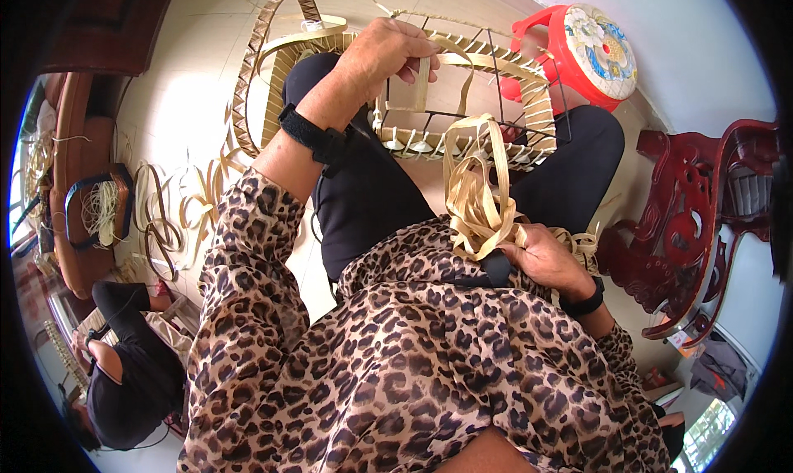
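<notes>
A wrapped-rim basket frame [538,109] with dark wire rods [496,60] lies across between my knees. My left hand [384,56] reaches over its middle, fingers pinched on a flat tan weaving strip [422,89] that hangs down in the frame's opening. Low by my lap, my right hand [541,256] is closed on a looped bundle of the same pale strips [477,213], whose upper loops reach toward the frame's near rim. A braided arched handle [245,76] rises at the frame's left end. My left fingertips are partly hidden behind the hand.
Beyond the frame at right stands a red stool [607,52] with a flowered seat. Carved dark wooden furniture [686,209] is at the right. Coiled strips [153,217] lie on the tiled floor at left, near a tray of fibre [101,209]. Another person [128,382] sits at lower left.
</notes>
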A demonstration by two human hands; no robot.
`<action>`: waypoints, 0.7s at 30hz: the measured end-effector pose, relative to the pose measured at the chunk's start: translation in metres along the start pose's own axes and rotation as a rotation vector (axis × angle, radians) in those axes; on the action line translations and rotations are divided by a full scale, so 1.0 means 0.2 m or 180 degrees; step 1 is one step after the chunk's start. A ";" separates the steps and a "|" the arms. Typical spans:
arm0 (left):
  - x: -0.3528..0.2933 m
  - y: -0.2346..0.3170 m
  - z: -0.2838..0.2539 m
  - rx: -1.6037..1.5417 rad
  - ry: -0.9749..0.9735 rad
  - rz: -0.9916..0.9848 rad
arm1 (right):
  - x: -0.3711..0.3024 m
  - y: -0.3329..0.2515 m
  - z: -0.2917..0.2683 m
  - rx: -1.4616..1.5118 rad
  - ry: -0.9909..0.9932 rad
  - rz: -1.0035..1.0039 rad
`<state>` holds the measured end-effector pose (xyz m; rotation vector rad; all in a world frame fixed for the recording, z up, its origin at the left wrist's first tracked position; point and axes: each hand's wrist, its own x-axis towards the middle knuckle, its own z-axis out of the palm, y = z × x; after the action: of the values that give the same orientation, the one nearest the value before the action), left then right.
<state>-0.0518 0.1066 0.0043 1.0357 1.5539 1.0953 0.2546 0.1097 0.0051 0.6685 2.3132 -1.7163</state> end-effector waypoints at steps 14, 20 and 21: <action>0.01 -0.03 -0.01 -0.0060 -0.0018 0.0144 | 0.01 -0.04 0.00 0.0425 0.0216 -0.0111; 0.01 -0.03 0.02 0.0369 0.0340 0.0012 | 0.02 -0.03 0.00 0.0277 0.0223 -0.0143; 0.01 -0.03 0.02 0.0795 0.0588 -0.0022 | 0.02 -0.04 0.00 0.0293 0.0219 -0.0106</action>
<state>-0.0484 0.1084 -0.0020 1.1179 1.8777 1.0337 0.2479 0.1079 0.0099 0.7203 2.3147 -1.8526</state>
